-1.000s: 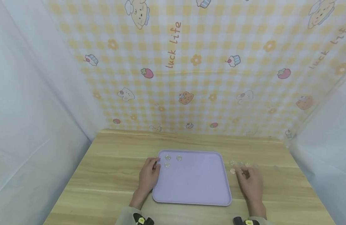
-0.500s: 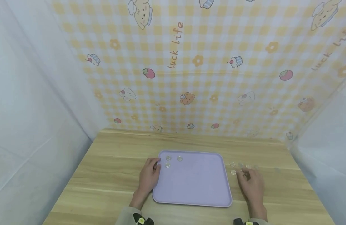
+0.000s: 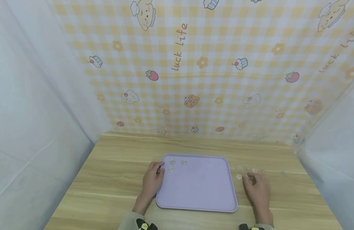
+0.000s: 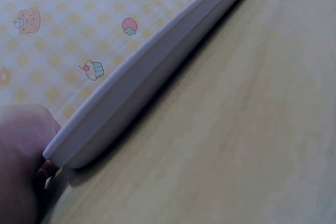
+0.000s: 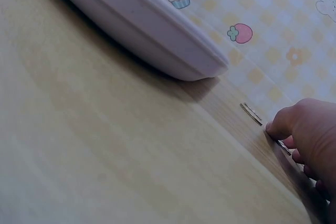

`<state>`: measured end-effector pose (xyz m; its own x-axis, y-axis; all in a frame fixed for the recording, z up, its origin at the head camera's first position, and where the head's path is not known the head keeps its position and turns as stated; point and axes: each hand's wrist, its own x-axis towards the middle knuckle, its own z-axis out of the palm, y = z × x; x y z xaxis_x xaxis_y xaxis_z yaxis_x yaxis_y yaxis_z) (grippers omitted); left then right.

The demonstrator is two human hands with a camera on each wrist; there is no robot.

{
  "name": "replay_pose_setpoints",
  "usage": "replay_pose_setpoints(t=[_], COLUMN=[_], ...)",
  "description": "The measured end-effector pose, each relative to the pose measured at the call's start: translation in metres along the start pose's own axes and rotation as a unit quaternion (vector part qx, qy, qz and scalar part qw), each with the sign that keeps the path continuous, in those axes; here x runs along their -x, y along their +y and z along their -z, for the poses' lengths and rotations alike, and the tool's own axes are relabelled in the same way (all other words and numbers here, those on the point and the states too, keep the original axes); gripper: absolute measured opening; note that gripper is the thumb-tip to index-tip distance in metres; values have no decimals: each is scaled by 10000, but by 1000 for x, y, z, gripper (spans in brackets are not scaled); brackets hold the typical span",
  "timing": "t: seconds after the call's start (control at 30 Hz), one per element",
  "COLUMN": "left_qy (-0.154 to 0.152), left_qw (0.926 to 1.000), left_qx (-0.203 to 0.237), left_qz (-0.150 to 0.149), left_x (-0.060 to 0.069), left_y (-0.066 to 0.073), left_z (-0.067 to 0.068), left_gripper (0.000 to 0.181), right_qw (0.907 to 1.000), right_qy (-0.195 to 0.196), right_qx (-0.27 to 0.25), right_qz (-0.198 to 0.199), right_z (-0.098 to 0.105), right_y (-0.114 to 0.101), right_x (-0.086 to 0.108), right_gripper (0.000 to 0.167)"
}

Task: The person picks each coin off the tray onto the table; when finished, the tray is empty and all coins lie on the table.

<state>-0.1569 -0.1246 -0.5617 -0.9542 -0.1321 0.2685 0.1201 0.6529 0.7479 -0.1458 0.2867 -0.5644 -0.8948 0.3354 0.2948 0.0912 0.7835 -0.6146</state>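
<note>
A lilac rectangular tray (image 3: 197, 188) lies on the wooden table. My left hand (image 3: 152, 179) grips its left rim near the far corner, the index finger over the edge. Three round silvery coins rest in the tray's far left corner, one coin (image 3: 184, 162) a little right of the others. Right of the tray, my right hand (image 3: 256, 188) is low over the table, thumb and fingers curled round a coin (image 5: 284, 147) that lies at the tabletop. The fingers hide most of that coin in the head view. Another coin (image 3: 238, 176) lies just left of the thumb.
Several more coins lie in a loose row beyond my right hand, among them a coin (image 3: 238, 168) near the tray. A faint disc (image 3: 284, 174) sits farther right. A checked cloth (image 3: 202, 95) hangs behind the table (image 3: 122, 153), with pale sheets on both sides.
The head view has shifted slightly. My right hand stays at the same coin, and my left hand keeps its hold on the tray. The coins in the tray have not moved.
</note>
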Motion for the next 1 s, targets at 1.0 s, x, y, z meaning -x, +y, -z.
replay_pose_setpoints(t=[1.0], left_qy=[13], left_qw=[10000], left_qx=[-41], left_qz=[53], left_x=[0], left_y=[1], left_z=[1], left_gripper=[27], right_qw=[9872], right_qy=[789], right_qx=[-1364], right_qz=[-253], right_z=[-8], right_y=[-13], right_x=[3], right_gripper=[15])
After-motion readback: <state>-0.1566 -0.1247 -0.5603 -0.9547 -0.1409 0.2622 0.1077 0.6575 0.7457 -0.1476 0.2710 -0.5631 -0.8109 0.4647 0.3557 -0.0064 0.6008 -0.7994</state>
